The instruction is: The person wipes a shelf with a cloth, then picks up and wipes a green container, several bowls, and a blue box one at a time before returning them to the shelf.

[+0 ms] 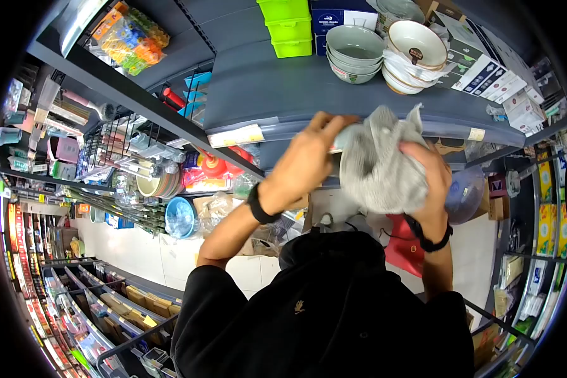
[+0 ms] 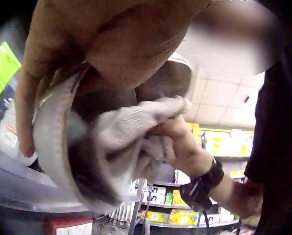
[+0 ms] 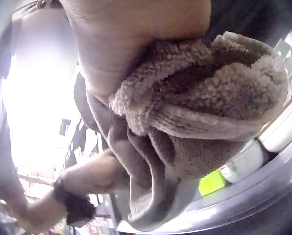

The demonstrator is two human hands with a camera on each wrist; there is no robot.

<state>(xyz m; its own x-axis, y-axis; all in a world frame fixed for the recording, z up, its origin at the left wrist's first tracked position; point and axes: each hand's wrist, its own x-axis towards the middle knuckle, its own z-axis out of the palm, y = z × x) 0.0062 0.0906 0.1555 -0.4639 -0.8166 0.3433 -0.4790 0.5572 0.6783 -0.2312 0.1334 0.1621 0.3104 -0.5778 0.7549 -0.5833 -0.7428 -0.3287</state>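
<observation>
Left hand grips bowl by rim; right hand holds grey cloth at bowl's mouth. Better hold rim firmly, wipe evenly around.

We take the grey shelf as the reference. We note a clear label rail along its front edge and a dark metal post at its left. Left of the grey shelf, we identify a display rack; right of it, a tall shelving unit. Below it lies pale tiled floor; above it, a white panelled ceiling.
</observation>
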